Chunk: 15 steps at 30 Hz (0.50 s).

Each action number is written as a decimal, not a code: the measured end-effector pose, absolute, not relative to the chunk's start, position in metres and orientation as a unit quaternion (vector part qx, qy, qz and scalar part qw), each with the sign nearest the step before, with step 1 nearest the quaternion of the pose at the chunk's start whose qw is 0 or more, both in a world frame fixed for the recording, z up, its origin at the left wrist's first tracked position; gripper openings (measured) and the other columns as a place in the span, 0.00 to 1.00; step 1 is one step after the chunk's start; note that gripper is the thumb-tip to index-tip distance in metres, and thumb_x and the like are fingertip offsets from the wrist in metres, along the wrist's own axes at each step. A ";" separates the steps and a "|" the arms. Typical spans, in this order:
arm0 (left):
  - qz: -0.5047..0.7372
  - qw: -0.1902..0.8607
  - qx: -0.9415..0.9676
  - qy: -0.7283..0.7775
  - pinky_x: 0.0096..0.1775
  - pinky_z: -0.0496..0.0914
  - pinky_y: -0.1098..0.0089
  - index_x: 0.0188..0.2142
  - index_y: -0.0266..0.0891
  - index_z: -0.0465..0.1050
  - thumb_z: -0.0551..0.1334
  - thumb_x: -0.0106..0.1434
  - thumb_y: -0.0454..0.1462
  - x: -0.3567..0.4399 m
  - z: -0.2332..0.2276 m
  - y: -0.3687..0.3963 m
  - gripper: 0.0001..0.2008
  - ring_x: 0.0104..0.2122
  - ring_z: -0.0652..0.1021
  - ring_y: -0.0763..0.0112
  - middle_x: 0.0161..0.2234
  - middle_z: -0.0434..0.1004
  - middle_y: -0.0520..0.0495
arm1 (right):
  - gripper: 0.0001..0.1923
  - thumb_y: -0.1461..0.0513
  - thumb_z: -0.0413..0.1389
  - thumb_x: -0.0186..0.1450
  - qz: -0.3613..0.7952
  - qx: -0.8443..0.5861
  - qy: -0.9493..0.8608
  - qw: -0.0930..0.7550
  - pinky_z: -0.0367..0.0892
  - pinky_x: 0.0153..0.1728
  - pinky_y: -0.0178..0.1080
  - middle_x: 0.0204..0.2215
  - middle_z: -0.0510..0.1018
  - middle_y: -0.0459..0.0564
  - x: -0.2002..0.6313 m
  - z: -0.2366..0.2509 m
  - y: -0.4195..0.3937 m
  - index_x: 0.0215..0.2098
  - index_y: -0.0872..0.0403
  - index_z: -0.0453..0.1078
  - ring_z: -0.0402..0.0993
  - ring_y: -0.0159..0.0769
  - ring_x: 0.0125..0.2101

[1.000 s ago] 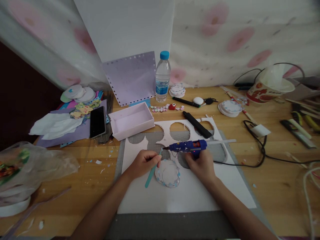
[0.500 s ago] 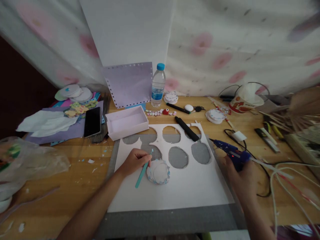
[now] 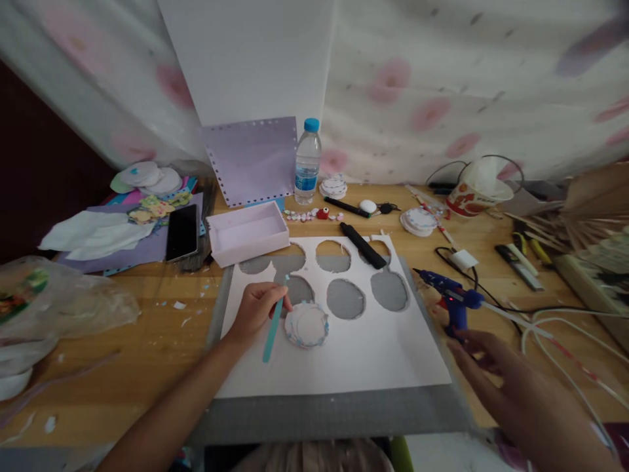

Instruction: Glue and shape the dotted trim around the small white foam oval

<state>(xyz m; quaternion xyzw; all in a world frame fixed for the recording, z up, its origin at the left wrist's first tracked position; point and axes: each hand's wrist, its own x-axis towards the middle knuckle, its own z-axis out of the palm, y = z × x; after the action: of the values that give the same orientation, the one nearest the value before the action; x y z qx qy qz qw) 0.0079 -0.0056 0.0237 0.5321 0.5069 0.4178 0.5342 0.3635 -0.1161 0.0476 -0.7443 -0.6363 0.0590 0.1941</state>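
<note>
Left hand [image 3: 255, 308]: pinches teal stick [image 3: 273, 322] beside disc [image 3: 306, 324]. Right hand [image 3: 496, 367]: open, empty, near standing glue gun [image 3: 449, 295]. Risk: my knuckles tipping it, hot nozzle burning me.

A teal flat plastic stick [image 3: 273, 322] lies beside a round white paper disc [image 3: 306, 324] edged in pale blue and pink dots. The white foam sheet [image 3: 354, 354] shows grey oval cut-outs. The glue gun [image 3: 449, 295] is dark blue with white speckles. The surface [image 3: 147, 314] is light brown wood; the curtain [image 3: 442, 85] is white with pink flowers.
</note>
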 end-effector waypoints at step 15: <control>0.449 0.513 0.495 0.539 0.23 0.54 0.73 0.13 0.38 0.57 0.59 0.57 0.41 0.073 0.063 -0.010 0.20 0.20 0.59 0.77 0.15 0.52 0.56 | 0.16 0.70 0.53 0.65 -0.011 -0.311 -0.862 0.401 0.73 0.41 0.45 0.41 0.78 0.55 0.220 0.046 -0.025 0.50 0.52 0.66 0.73 0.42 0.42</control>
<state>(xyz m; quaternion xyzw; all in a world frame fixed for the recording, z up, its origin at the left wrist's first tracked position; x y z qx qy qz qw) 0.0731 -0.0099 0.0630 0.4950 0.5390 0.4490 0.5128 0.2195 -0.0249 0.0461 -0.3107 -0.8619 -0.0112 0.4005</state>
